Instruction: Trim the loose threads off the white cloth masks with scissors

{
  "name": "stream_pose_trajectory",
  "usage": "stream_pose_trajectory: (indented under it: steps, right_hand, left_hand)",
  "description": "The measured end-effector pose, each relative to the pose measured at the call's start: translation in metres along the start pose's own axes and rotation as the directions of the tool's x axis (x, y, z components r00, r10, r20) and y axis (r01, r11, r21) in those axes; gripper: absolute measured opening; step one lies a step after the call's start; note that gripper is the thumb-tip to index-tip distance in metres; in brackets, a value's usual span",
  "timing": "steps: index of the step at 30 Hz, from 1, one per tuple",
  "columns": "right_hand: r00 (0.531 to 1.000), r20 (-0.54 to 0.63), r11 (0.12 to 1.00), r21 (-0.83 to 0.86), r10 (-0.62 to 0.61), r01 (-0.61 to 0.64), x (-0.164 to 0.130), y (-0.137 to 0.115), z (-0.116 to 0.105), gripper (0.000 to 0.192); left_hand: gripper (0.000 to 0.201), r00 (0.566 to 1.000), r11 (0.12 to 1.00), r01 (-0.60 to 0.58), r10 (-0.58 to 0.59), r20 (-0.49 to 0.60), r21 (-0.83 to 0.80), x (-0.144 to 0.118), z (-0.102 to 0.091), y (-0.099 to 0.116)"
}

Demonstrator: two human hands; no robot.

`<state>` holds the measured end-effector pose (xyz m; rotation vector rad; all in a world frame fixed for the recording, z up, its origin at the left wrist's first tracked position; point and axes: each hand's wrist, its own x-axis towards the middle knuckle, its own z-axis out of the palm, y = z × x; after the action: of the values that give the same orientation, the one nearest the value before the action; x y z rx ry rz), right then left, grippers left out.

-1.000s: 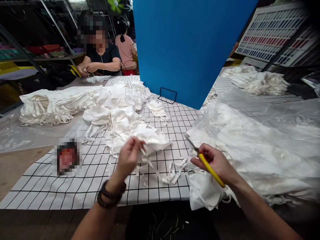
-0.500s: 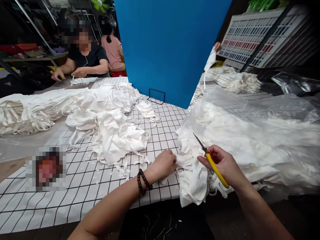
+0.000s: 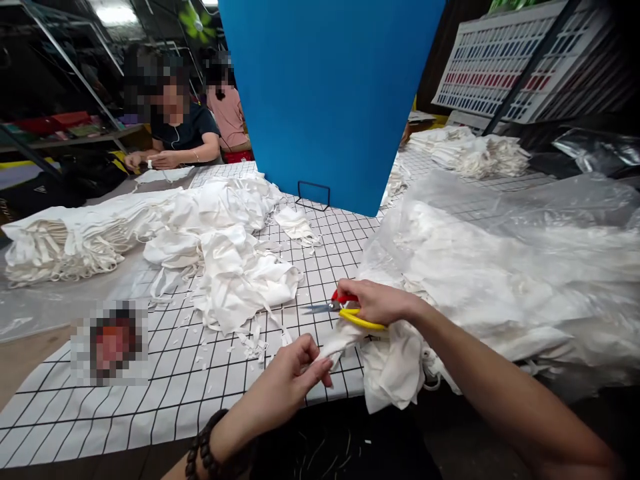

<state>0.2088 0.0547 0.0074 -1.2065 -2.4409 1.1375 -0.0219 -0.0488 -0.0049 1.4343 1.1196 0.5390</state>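
Note:
Close to the table's front edge, my left hand [image 3: 285,377] pinches a white fabric piece [image 3: 343,341] between thumb and fingers. My right hand [image 3: 380,300] is closed around scissors [image 3: 357,319] with one red and one yellow handle. Their blades point left, above the table and just beyond my left fingertips. Part of the fabric piece passes beneath the right hand, where it is hidden. Beside it, more white fabric [image 3: 395,373] hangs over the front edge; I cannot tell whether the two are joined.
Crumpled white fabric pieces [image 3: 245,280] lie to the left among small scraps, with stacked pieces [image 3: 70,243] farther left. A plastic bag of white fabric [image 3: 475,260] fills the right. A blue board [image 3: 330,100] stands ahead; a co-worker [image 3: 185,133] sits at the far left.
The right hand has swung left with the scissors, whose blades now point left. My left hand has come nearer and now shows the fabric drawn out between the hands.

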Motion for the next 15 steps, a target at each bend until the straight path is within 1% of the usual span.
stream_pose_trajectory:
  steps: [1, 2, 3, 4, 5, 6, 7, 8, 9, 10, 11, 12, 13, 15]
  right_hand:
    - [0.999, 0.052, 0.998, -0.054, 0.016, -0.013, 0.007, 0.002, -0.003, 0.020]
    - [0.997, 0.072, 0.996, -0.087, 0.027, -0.020, 0.013, 0.004, -0.005, 0.020]
    - [0.998, 0.063, 0.995, -0.098, 0.031, -0.025, 0.018, 0.005, -0.006, 0.019]
    - [0.999, 0.034, 0.995, -0.099, 0.031, -0.028, 0.021, 0.005, -0.006, 0.017]
    - [0.999, -0.005, 0.994, -0.101, 0.032, -0.032, 0.023, 0.004, -0.006, 0.016]
    - [0.998, -0.052, 0.994, -0.104, 0.033, -0.038, 0.025, 0.001, -0.006, 0.015]
    - [0.994, -0.108, 0.994, -0.099, 0.027, -0.038, 0.027, -0.003, -0.005, 0.015]
    - [0.985, -0.170, 0.996, -0.082, 0.010, -0.025, 0.029, -0.009, -0.005, 0.017]
    - [0.971, -0.238, 0.998, -0.055, -0.019, 0.006, 0.032, -0.015, -0.004, 0.018]
    - [0.950, -0.307, 0.998, -0.026, -0.059, 0.053, 0.035, -0.022, -0.003, 0.019]
    - [0.921, -0.376, 0.994, 0.000, -0.103, 0.111, 0.038, -0.028, -0.003, 0.019]
    - [0.885, -0.442, 0.985, 0.018, -0.145, 0.171, 0.040, -0.035, -0.002, 0.019]
    - [0.846, -0.501, 0.974, 0.025, -0.183, 0.226, 0.043, -0.040, -0.002, 0.019]
    - [0.775, -0.588, 0.956, 0.008, -0.232, 0.292, 0.046, -0.048, 0.000, 0.020]
  left_hand:
    - [0.031, 0.999, 0.999, 0.025, -0.026, -0.023, -0.024, -0.003, -0.004, -0.003]
    - [0.032, 0.998, 0.996, 0.056, -0.059, -0.036, -0.062, -0.006, -0.007, -0.006]
    - [0.033, 0.994, 0.988, 0.097, -0.102, -0.034, -0.124, -0.008, -0.011, -0.009]
    - [0.036, 0.987, 0.965, 0.155, -0.160, -0.007, -0.211, -0.009, -0.013, -0.013]
    - [0.040, 0.973, 0.921, 0.229, -0.226, 0.044, -0.316, -0.009, -0.015, -0.015]
    - [0.045, 0.951, 0.851, 0.307, -0.288, 0.111, -0.427, -0.009, -0.016, -0.018]
    - [0.049, 0.926, 0.759, 0.374, -0.332, 0.179, -0.533, -0.007, -0.016, -0.020]
    - [0.051, 0.906, 0.659, 0.417, -0.355, 0.230, -0.626, -0.006, -0.016, -0.021]
    - [0.050, 0.896, 0.565, 0.431, -0.360, 0.260, -0.703, -0.004, -0.015, -0.022]
    - [0.047, 0.898, 0.486, 0.416, -0.353, 0.263, -0.769, -0.001, -0.013, -0.022]
    - [0.042, 0.911, 0.426, 0.371, -0.337, 0.236, -0.825, 0.001, -0.011, -0.021]
    - [0.036, 0.929, 0.386, 0.308, -0.319, 0.187, -0.870, 0.003, -0.009, -0.020]
    - [0.032, 0.946, 0.366, 0.236, -0.298, 0.127, -0.900, 0.004, -0.007, -0.019]
    - [0.025, 0.968, 0.366, 0.092, -0.251, -0.003, -0.926, 0.004, -0.004, -0.015]
